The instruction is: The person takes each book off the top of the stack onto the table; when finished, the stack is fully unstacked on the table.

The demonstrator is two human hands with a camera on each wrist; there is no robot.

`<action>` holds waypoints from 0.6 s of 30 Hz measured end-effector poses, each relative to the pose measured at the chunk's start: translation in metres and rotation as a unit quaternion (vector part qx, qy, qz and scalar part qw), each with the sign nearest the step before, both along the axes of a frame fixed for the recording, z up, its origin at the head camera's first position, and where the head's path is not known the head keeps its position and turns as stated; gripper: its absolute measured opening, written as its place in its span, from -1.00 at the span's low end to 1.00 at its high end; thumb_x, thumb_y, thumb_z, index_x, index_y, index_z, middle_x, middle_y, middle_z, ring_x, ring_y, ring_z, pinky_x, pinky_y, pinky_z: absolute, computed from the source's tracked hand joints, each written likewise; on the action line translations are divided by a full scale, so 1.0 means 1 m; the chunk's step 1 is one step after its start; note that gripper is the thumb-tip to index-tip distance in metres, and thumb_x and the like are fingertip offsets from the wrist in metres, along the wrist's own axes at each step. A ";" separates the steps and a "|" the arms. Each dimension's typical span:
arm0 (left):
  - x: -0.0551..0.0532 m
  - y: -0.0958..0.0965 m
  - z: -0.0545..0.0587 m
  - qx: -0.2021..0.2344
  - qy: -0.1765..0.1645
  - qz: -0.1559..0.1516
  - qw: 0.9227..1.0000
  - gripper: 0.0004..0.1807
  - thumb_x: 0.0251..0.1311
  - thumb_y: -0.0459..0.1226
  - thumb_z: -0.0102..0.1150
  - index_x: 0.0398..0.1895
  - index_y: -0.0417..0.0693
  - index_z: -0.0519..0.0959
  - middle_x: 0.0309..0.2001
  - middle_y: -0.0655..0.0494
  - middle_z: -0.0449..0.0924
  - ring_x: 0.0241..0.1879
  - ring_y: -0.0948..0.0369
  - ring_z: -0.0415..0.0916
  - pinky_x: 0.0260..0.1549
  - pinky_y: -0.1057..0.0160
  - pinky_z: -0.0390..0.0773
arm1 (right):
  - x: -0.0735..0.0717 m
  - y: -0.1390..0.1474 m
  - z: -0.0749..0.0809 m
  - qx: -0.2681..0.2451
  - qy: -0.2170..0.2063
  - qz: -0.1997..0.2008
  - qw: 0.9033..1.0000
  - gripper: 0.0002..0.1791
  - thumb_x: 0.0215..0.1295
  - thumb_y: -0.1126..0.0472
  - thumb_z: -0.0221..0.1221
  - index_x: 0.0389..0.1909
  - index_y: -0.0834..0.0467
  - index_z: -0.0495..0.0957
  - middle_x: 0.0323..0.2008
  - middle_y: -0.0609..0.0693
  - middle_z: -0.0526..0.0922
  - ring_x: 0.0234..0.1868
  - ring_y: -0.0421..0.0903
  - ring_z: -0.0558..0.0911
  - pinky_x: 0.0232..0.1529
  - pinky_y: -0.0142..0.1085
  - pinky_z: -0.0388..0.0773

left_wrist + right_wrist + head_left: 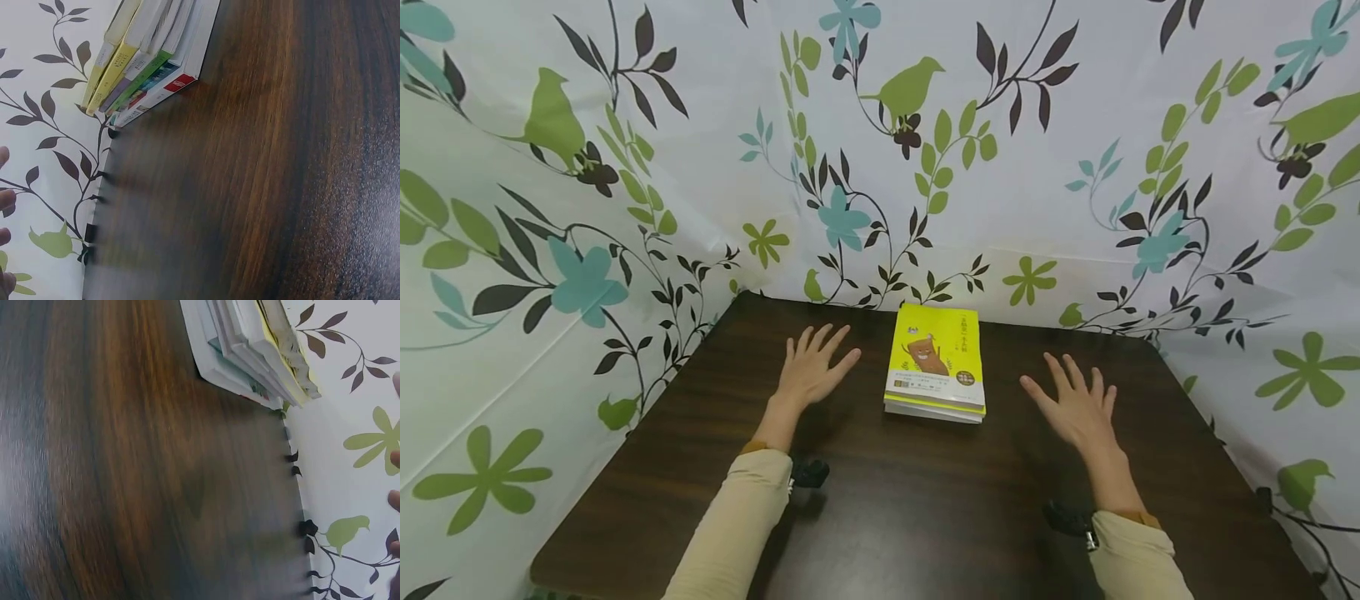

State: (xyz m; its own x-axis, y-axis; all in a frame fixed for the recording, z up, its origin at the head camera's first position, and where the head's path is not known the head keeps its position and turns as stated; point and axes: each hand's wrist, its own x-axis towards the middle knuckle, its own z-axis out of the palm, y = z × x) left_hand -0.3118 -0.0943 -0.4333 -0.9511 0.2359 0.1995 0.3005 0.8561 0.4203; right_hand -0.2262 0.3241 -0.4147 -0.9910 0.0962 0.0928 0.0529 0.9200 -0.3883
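Observation:
A stack of several books lies on the dark wooden table, the top one yellow with a brown cartoon figure on its cover. To the left of the stack, my left hand hovers with fingers spread, touching nothing. My right hand is held the same way on the other side, apart from the books. In the left wrist view the spines of the book stack show yellow, purple, green and white edges. The right wrist view gives the page edges of the stacked books. Only fingertips appear at the wrist views' outer edges.
The brown wood-grain table runs back to a white cloth wall printed with leaves, birds and flowers. Dark cables hang beside the table's right edge. A black device sits at my left wrist, another at my right.

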 end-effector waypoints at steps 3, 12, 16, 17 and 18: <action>0.000 -0.001 0.000 0.005 0.004 -0.006 1.000 -0.24 0.34 0.36 -0.36 0.54 0.36 0.06 0.55 -0.01 0.00 0.53 -0.17 -0.15 0.40 -0.37 -0.27 | -0.003 0.000 -0.001 -0.037 -0.023 0.027 0.999 -0.12 0.44 -0.37 -0.28 0.58 0.06 -0.21 0.52 0.37 -0.16 0.42 0.58 -0.29 0.27 0.49 -0.44; -0.001 0.005 -0.009 0.008 -0.023 -0.010 1.000 -0.22 0.32 0.38 -0.38 0.56 0.39 -0.02 0.57 0.01 -0.06 0.52 -0.16 -0.12 0.40 -0.36 -0.28 | -0.029 -0.005 -0.023 -0.249 -0.086 0.082 0.961 -0.21 0.58 -0.05 -0.22 0.56 0.08 -0.46 0.52 0.38 -0.26 0.48 0.46 -0.22 0.34 0.42 -0.17; -0.002 0.007 -0.007 0.010 -0.026 -0.006 1.000 -0.19 0.31 0.39 -0.37 0.56 0.35 -0.04 0.57 0.05 -0.07 0.54 -0.12 -0.16 0.42 -0.33 -0.29 | -0.039 -0.016 -0.031 -0.321 -0.133 0.077 0.934 -0.22 0.59 0.03 -0.23 0.55 0.03 -0.51 0.53 0.33 -0.38 0.50 0.42 -0.29 0.37 0.40 -0.20; -0.002 0.008 -0.006 0.011 -0.023 -0.006 1.000 -0.18 0.30 0.39 -0.37 0.56 0.34 -0.03 0.57 0.06 -0.06 0.54 -0.11 -0.17 0.42 -0.33 -0.29 | -0.042 -0.020 -0.032 -0.327 -0.145 0.077 0.931 -0.22 0.59 0.03 -0.24 0.55 0.04 -0.51 0.53 0.32 -0.41 0.50 0.41 -0.31 0.38 0.39 -0.22; -0.003 0.009 -0.005 0.012 -0.021 -0.005 1.000 -0.18 0.30 0.40 -0.37 0.56 0.33 -0.03 0.57 0.05 -0.05 0.54 -0.11 -0.18 0.42 -0.33 -0.28 | -0.044 -0.023 -0.033 -0.333 -0.157 0.075 0.927 -0.23 0.59 0.02 -0.25 0.55 0.03 -0.50 0.53 0.31 -0.42 0.50 0.39 -0.33 0.40 0.37 -0.24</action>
